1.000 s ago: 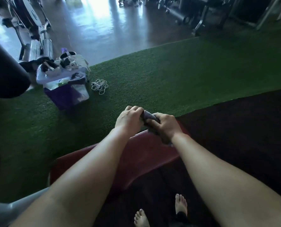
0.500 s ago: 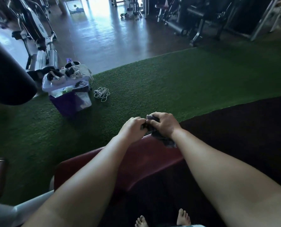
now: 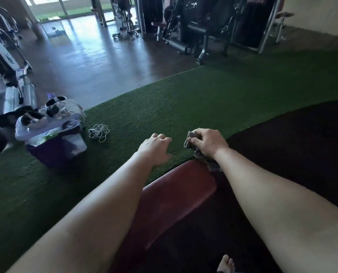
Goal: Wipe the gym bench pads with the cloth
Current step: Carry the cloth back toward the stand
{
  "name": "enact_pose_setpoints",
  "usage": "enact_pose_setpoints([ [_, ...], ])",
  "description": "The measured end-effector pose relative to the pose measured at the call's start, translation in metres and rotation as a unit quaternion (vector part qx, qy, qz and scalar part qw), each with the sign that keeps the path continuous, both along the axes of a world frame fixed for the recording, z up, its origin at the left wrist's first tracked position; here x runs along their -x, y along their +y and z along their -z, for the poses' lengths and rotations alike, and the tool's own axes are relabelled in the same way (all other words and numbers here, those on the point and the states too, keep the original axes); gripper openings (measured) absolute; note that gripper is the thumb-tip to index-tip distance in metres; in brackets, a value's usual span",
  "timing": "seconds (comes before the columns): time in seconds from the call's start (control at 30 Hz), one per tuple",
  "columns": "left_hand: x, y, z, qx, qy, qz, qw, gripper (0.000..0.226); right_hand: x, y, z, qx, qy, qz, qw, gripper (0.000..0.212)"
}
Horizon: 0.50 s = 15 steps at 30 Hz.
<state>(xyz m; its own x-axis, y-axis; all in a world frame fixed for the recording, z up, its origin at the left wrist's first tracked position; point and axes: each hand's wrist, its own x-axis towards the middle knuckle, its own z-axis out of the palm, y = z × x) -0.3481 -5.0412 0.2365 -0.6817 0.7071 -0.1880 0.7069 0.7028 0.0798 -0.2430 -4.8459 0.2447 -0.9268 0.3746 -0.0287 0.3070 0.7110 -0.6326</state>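
A dark red gym bench pad [image 3: 176,196] runs from the lower middle of the view up toward my hands. My right hand [image 3: 206,141] is closed around a bunched grey cloth [image 3: 189,141], held just above the pad's far end; part of the cloth hangs below my wrist against the pad's edge. My left hand [image 3: 154,147] hovers over the green turf to the left of the pad's end, fingers curled, nothing in it. The two hands are apart.
A purple bin [image 3: 53,142] piled with loose items stands on the green turf [image 3: 164,107] at left, a coil of white cable [image 3: 99,132] beside it. A black mat [image 3: 292,144] lies at right. Gym machines [image 3: 193,26] line the back. A bare foot [image 3: 226,265] shows at the bottom.
My hands, together on the cloth before, have separated. The left hand let go and moved left; the right hand keeps the cloth. The view has tilted up toward the room.
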Motion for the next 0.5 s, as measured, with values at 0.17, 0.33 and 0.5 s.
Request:
enact_pose_setpoints([
  [0.17,0.006,0.092,-0.007,0.004,0.022,0.067,0.997,0.071,-0.015,0.078,-0.011,-0.001,0.018,0.063,0.998,0.018],
  [0.33,0.003,0.207,-0.01,0.01,0.028,0.119,0.992,0.072,-0.037,0.178,-0.018,0.013,0.026,0.122,0.992,0.017],
  [0.5,-0.007,0.334,-0.019,0.0,0.029,0.155,0.987,0.071,-0.063,0.293,-0.03,-0.001,0.037,0.171,0.985,0.019],
])
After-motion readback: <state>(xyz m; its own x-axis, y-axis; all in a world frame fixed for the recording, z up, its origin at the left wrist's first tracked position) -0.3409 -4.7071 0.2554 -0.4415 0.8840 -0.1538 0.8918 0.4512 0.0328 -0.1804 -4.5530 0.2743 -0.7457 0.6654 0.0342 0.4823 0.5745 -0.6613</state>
